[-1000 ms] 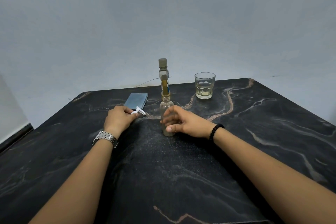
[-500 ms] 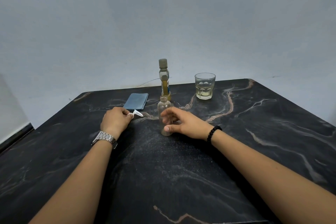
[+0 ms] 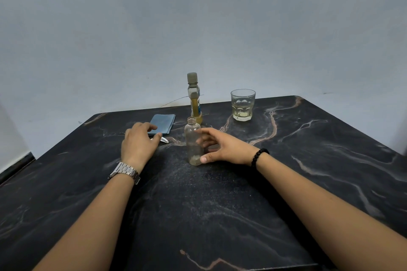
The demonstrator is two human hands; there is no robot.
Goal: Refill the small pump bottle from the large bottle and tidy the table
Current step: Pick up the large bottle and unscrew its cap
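My right hand (image 3: 222, 146) is loosely around the small pump bottle (image 3: 193, 144), which stands upright near the middle of the bench (image 3: 330, 160). Its neck is open and uncapped, and only a trace of liquid shows at the bottom. My thumb touches the base and my fingers curve behind the body, but they look relaxed more than clamped; I judge this a light steadying hold, not a firm grip. My left hand (image 3: 138, 144) lies released on the bench, fingers spread, with the white pump head (image 3: 164, 140) just under its fingertips; I cannot tell whether they touch it. The blue cloth (image 3: 163, 123) lies just beyond that hand.

The large bottle (image 3: 195, 98) stands capped right behind the small one, holding yellow liquid. A glass (image 3: 243, 105) with a little pale liquid sits off to the right, well apart.

The step in hand, as I read it, is getting ready to pour. To do it well, I should leave the pump head lying where it will not roll, reach my left hand past the small bottle without knocking it, and uncap the large bottle. The open neck is narrow, so I should firm up my right-hand hold low on the body, pour slowly, and keep the cloth near for drips.
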